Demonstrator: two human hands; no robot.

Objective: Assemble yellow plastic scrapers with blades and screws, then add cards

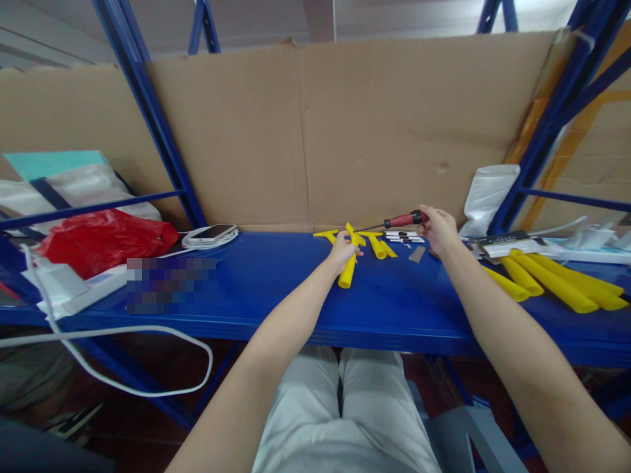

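Observation:
My left hand (342, 252) is closed around a yellow plastic piece with a tube-shaped handle (347, 274), held just over the blue shelf top. In my right hand (438, 227) is a screwdriver (405, 219) with a red and black handle. Its thin shaft points left toward the upper end of the yellow piece; whether the tip touches it I cannot tell. Behind and beside my left hand lie more yellow T-shaped pieces (377, 246). Near my right hand are a small flat metal blade (417, 254) and some black-and-white strips (403, 236).
Several yellow handles (562, 281) lie at the right, beside a white plastic bag (489, 197). On the left are a phone (217, 232) on a coiled white cable, a red bag (108, 242) and a power strip (98, 292). A cardboard wall (374, 131) closes off the back.

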